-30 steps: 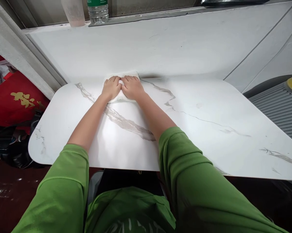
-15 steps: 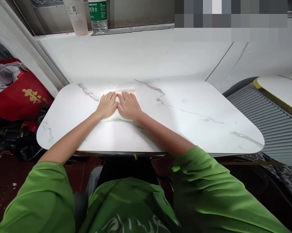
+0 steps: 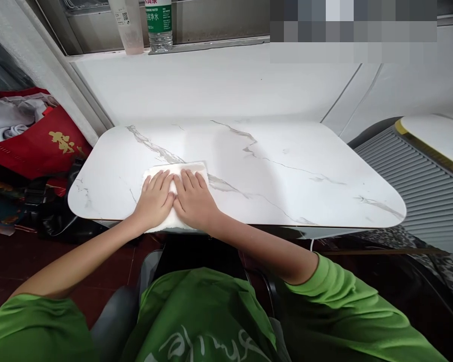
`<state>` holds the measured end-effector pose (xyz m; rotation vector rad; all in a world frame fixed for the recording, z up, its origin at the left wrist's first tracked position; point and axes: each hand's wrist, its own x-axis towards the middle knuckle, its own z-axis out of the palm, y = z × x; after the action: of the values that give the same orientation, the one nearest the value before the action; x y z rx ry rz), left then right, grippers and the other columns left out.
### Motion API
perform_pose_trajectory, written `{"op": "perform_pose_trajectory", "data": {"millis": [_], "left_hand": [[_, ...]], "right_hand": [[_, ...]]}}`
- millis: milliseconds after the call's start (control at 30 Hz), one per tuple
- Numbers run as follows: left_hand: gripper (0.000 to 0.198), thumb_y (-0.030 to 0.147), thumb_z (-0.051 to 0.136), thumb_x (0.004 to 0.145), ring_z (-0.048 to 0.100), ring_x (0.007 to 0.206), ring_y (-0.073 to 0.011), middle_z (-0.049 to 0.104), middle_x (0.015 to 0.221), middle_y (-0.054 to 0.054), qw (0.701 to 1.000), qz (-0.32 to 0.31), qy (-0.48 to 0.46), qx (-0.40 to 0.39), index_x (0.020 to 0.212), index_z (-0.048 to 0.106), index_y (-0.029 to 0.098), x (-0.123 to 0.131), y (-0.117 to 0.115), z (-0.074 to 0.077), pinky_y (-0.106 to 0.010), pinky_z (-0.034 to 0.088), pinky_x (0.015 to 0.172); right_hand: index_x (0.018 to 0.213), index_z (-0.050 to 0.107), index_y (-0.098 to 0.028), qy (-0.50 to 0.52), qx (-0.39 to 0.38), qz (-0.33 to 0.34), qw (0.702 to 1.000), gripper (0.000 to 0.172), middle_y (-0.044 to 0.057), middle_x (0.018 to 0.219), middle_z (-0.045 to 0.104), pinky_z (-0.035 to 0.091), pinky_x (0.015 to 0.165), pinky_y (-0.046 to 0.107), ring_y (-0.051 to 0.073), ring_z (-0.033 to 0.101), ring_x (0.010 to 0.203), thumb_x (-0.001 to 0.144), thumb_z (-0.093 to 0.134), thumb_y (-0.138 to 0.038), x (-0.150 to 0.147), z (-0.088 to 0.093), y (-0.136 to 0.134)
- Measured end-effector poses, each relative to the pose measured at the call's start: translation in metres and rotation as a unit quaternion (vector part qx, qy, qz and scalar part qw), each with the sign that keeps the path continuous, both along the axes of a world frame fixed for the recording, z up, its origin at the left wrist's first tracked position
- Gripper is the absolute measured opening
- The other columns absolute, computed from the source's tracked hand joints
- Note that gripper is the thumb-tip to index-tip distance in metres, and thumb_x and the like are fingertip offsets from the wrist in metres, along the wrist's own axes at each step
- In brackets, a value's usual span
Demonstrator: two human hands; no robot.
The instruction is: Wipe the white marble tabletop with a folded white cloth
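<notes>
A white cloth [image 3: 194,167] lies flat near the front edge of the white marbled tabletop [image 3: 309,156]. On its left half rests my left hand [image 3: 154,198], palm down with the fingers stretched out. My right hand [image 3: 194,198] presses flat on the cloth's right half, its fingers spread forward. The two hands sit side by side, thumbs close together. Both palms hide the middle of the cloth, and its near edge reaches the table's front edge.
A clear plastic cup [image 3: 130,30] and a green-labelled water bottle [image 3: 160,30] stand on the ledge behind. To the left is a red bag [image 3: 41,136] with white items. A grey ribbed cabinet [image 3: 411,166] with a white top stands at the right.
Both hands and the cloth have slid toward me across the tabletop, from its middle to the front edge, and slightly left. The camera view has shifted a little.
</notes>
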<state>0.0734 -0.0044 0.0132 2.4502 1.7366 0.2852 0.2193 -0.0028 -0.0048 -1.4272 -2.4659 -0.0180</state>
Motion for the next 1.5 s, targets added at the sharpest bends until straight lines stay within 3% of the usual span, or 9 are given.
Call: {"op": "perform_pose_trajectory", "data": {"millis": [200,367,533,833,1000,1200,1500], "left_hand": [[0.051,0.024,0.029,0.095,0.027,0.150,-0.0245,0.039,0.157,-0.011,1.000,0.006,-0.011,-0.006,0.144,0.041,0.017,-0.001,0.004,-0.002,-0.050,0.019,0.124],[0.051,0.023,0.029,0.094,0.029,0.148,-0.0256,0.039,0.156,-0.012,1.000,0.017,-0.011,0.000,0.142,0.042,0.014,-0.008,0.024,-0.005,-0.050,0.020,0.123],[0.050,0.022,0.029,0.092,0.034,0.145,-0.0253,0.044,0.152,-0.012,0.999,0.012,-0.015,0.027,0.138,0.045,0.014,-0.020,0.067,-0.009,-0.048,0.022,0.122],[0.046,0.020,0.033,0.088,0.044,0.136,-0.0267,0.054,0.142,-0.014,0.996,-0.003,-0.045,0.074,0.130,0.052,0.015,-0.039,0.171,-0.020,-0.046,0.029,0.117],[0.044,0.020,0.035,0.087,0.046,0.133,-0.0276,0.056,0.139,-0.012,0.995,0.004,-0.072,0.076,0.126,0.055,0.019,-0.041,0.218,-0.023,-0.048,0.032,0.115],[0.046,0.020,0.036,0.085,0.048,0.132,-0.0268,0.057,0.139,-0.011,0.995,0.017,-0.071,0.073,0.128,0.055,0.018,-0.038,0.250,-0.022,-0.044,0.033,0.114],[0.048,0.020,0.036,0.086,0.049,0.131,-0.0269,0.057,0.139,-0.011,0.995,0.023,-0.070,0.064,0.129,0.056,0.017,-0.035,0.276,-0.017,-0.042,0.034,0.113]], "right_hand": [[0.143,0.042,0.003,-0.019,0.003,0.014,1.000,0.057,0.028,0.149,0.043,0.026,0.116,0.054,0.039,0.037,0.141,0.096,0.034,-0.028,-0.001,0.002,0.006],[0.140,0.044,0.003,-0.015,0.007,0.036,0.999,0.055,0.028,0.148,0.044,0.027,0.113,0.054,0.039,0.039,0.138,0.095,0.034,-0.025,-0.006,0.001,0.030],[0.140,0.045,0.003,0.003,0.007,0.027,1.000,0.052,0.026,0.147,0.046,0.025,0.115,0.051,0.036,0.039,0.137,0.095,0.033,-0.022,-0.018,-0.002,0.071],[0.136,0.050,0.000,0.043,0.023,0.012,0.999,0.049,0.024,0.141,0.052,0.026,0.112,0.048,0.034,0.043,0.133,0.095,0.032,-0.020,-0.037,-0.012,0.168],[0.133,0.052,-0.002,0.063,0.023,0.007,0.998,0.047,0.023,0.137,0.055,0.026,0.112,0.048,0.033,0.045,0.130,0.094,0.031,-0.018,-0.041,-0.016,0.213],[0.131,0.053,-0.005,0.080,0.019,-0.006,0.997,0.046,0.021,0.135,0.057,0.027,0.111,0.048,0.032,0.046,0.127,0.093,0.031,-0.017,-0.043,-0.017,0.245],[0.128,0.055,-0.007,0.087,0.007,-0.017,0.996,0.044,0.019,0.132,0.059,0.027,0.110,0.047,0.031,0.048,0.125,0.092,0.032,-0.018,-0.042,-0.013,0.271]]}}
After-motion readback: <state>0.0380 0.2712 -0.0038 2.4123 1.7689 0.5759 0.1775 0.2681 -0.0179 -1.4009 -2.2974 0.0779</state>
